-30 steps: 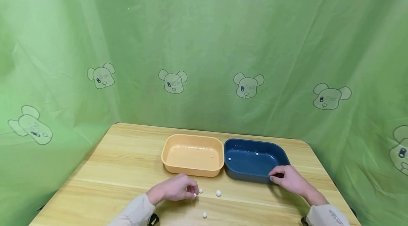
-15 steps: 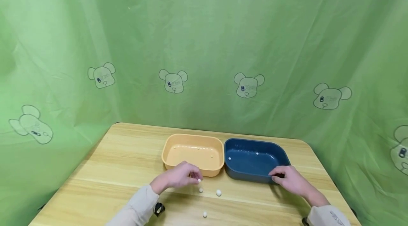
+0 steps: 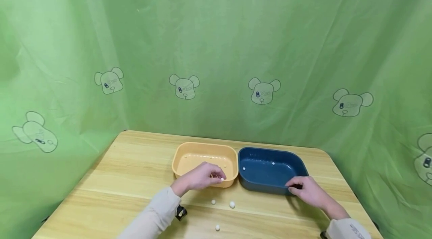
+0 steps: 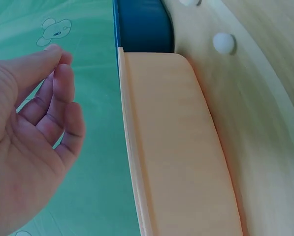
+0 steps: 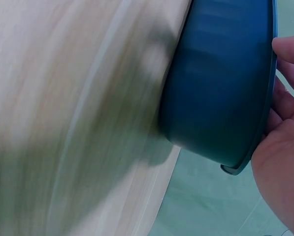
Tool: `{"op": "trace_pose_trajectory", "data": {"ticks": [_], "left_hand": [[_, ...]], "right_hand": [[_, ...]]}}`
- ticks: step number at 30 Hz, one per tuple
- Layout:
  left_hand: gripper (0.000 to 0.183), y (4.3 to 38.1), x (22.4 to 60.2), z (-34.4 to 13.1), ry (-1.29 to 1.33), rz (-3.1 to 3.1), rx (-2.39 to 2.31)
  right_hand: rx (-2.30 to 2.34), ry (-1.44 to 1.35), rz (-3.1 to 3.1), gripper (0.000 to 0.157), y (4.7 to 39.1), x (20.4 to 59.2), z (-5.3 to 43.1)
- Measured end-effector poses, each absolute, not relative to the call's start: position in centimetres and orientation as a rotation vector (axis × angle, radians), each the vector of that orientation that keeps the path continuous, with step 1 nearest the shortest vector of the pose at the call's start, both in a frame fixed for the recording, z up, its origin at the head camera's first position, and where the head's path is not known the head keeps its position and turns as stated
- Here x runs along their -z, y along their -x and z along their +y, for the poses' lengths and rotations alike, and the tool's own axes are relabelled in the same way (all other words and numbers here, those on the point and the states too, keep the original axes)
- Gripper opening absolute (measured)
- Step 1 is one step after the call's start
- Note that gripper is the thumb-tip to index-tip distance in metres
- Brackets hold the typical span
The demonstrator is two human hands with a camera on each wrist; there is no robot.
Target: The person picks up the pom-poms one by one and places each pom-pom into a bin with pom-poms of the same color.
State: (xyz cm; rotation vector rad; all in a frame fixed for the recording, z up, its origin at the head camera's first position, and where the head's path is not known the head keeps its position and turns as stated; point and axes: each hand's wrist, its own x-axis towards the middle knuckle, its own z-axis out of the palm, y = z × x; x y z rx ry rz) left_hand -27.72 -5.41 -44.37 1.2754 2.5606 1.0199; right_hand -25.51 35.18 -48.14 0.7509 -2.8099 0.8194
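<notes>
My left hand (image 3: 202, 176) pinches a small white ball (image 3: 222, 179) between thumb and fingers, above the front rim of the orange tub (image 3: 179, 173). In the left wrist view the fingertips of that hand (image 4: 28, 123) come together higher than the tub wall (image 4: 171, 137); the ball is hidden there. To the right, the front right rim of the dark blue tub (image 3: 263, 188) is held by my right hand (image 3: 308, 192). The right wrist view has the thumb outside the rim and curled fingers (image 5: 284, 101) inside, against the blue wall (image 5: 215, 78).
On the wooden table (image 3: 135, 164), before the tubs, lie three white balls: one (image 3: 213, 202), a larger one (image 3: 232, 204) and one nearer me (image 3: 217, 227). Two white balls (image 3: 273, 163) sit in the blue tub, three small pale ones (image 3: 225, 166) in the orange. A green curtain (image 3: 216, 119) hangs behind.
My left hand has lifted the white ball from the table and carried it forward and right, up to the orange tub's front rim. The right hand keeps its place on the blue tub.
</notes>
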Motion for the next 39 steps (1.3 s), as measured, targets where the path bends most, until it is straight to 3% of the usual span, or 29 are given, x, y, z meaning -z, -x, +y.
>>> {"op": "trace_pose_trajectory", "data": {"ticks": [20, 39], "left_hand": [[0.01, 28.9, 44.3, -1.7, -1.297, 2.575, -1.033], [0.013, 29.6, 44.9, -0.2, -1.154, 2.542, -1.113]], "right_hand": [[-0.847, -0.731, -2.807, 0.01, 25.4, 48.1, 35.1], [-0.826, -0.724, -2.813, 0.01, 25.5, 48.1, 35.0]]}}
